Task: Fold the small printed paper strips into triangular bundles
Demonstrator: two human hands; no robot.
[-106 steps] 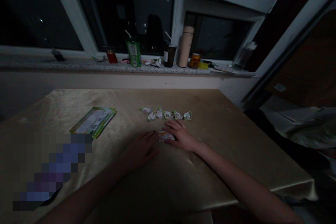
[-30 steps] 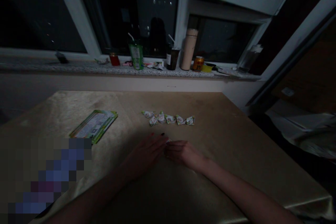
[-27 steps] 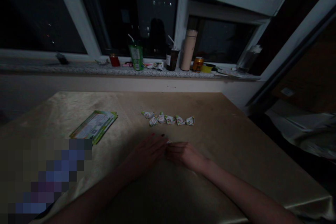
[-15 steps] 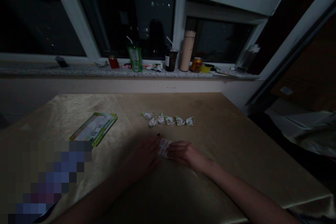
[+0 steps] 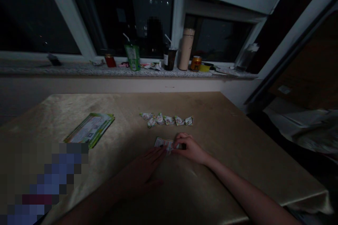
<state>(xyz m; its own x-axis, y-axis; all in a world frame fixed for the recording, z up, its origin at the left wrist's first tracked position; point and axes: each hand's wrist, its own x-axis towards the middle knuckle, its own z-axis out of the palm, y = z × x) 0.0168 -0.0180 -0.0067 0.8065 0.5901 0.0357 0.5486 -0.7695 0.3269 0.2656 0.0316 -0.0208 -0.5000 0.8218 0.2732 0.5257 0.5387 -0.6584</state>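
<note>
A small flat printed wrapper (image 5: 160, 142), white with reddish and blue print, lies on the gold-brown tablecloth (image 5: 221, 133) between my hands. My left hand (image 5: 145, 165) is stretched flat, its fingertips resting on the wrapper's near left part. From the other side, my right hand (image 5: 191, 149) pinches the wrapper's right edge between thumb and index finger, the other fingers curled. Just beyond sits a row of several small folded white-and-green packets (image 5: 169, 120). To the left lies a stack of green-and-white printed bags (image 5: 91, 129).
Along the windowsill (image 5: 155, 72) stand a green cup (image 5: 132, 56) with a straw, a dark drink cup (image 5: 169, 58), a beige flask (image 5: 186, 49), a gold can (image 5: 195, 63) and a red jar (image 5: 110, 60). A blurred-out patch (image 5: 47, 182) covers the lower left.
The wrapper has turned and now lies more sideways. My left hand has flattened onto it, and my right hand has gone from fingers laid on it to a pinch at its right edge.
</note>
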